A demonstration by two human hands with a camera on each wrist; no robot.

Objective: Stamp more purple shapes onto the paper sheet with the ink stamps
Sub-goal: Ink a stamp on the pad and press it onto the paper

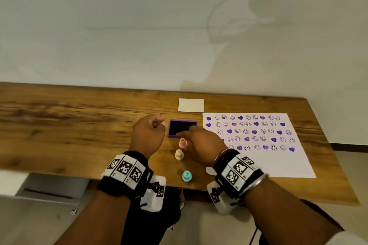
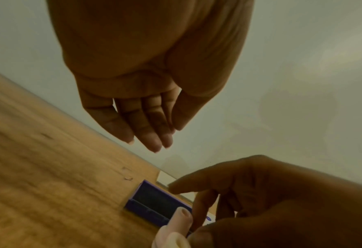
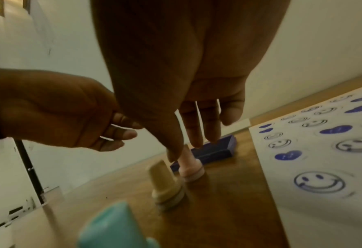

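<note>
The white paper sheet lies at the right, with rows of purple hearts and smiley faces on it. The open purple ink pad sits to its left. In front of the pad stand a pink stamp, a beige stamp and a teal stamp. My right hand hovers over the pink stamp; its near-straight fingers reach toward the pad, and the thumb sits by the handle. My left hand hangs left of the pad, loosely curled and holding nothing.
A small blank white card lies behind the ink pad near the wall. A white scrap lies by my right wrist. The wooden table stretches bare to the left; its front edge runs just below the teal stamp.
</note>
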